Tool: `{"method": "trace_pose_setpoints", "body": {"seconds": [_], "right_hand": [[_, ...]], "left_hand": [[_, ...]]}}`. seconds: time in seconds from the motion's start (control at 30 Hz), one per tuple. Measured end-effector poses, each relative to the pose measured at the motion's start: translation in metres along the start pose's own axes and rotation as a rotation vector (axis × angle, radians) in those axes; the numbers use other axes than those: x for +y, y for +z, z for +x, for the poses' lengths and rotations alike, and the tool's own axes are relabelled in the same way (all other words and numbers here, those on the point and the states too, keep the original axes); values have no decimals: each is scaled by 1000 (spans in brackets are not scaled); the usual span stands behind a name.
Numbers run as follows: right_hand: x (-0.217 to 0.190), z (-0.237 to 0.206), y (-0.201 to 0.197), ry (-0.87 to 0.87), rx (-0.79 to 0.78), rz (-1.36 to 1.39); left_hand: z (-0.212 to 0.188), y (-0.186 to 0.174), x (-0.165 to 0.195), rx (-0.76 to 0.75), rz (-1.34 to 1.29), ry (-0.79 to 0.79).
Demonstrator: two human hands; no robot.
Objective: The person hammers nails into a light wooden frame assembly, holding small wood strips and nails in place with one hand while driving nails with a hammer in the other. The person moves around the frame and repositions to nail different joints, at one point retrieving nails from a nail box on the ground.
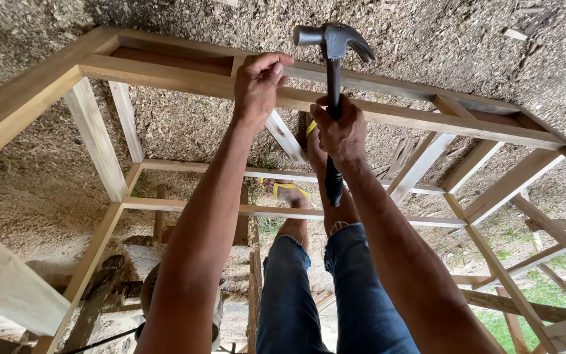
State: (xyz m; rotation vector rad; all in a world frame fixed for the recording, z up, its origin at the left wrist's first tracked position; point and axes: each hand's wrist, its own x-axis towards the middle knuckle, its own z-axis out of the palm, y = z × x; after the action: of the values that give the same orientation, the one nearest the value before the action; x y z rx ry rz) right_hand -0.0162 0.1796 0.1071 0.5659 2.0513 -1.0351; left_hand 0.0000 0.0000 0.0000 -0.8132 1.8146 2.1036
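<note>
At about eleven o'clock the left hand [257, 85] curls its fingers over the top rail of the stiff wooden frame [185, 73], steadying it. Just right of it, near twelve o'clock, the right hand [340, 131] is clenched around the dark handle of a claw hammer [333, 59]. The hammer looks head-heavy, so it is probably best gripped lower on the handle.

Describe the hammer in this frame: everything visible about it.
The hammer is a claw hammer with a grey metal head and a dark handle. It is raised, head up, striking face to the left and curved claw to the right, above the top rail of a wooden frame. The right hand grips the handle around its middle; the lower end sticks out below the fist. The left hand rests on the rail beside it, apart from the hammer.
</note>
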Motion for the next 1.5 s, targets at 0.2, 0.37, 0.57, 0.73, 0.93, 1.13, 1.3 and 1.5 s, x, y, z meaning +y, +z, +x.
{"method": "trace_pose_setpoints", "body": {"seconds": [0.2,0.37,0.57,0.73,0.93,1.13,1.3,1.5], "right_hand": [[43,78,-73,114,-21,125],[85,113,-107,91,-13,49],[100,141,-142,-255,37,-319],[94,197,-189,-266,-51,-446],[84,242,-233,-362,-165,-556],[87,272,-285,-415,-203,-761],[99,299,-337,-893,171,-820],[94,293,-312,-543,-13,-1009]], "left_hand": [[62,72,-37,-54,442,29],[87,74,-36,-409,1104,-109],[118,100,-34,-411,913,29],[142,147,-49,-237,590,-161],[155,183,-65,-320,701,-193],[155,210,-74,-313,738,-148],[159,235,-89,-289,745,-77],[163,258,-105,-295,739,-66]]}}
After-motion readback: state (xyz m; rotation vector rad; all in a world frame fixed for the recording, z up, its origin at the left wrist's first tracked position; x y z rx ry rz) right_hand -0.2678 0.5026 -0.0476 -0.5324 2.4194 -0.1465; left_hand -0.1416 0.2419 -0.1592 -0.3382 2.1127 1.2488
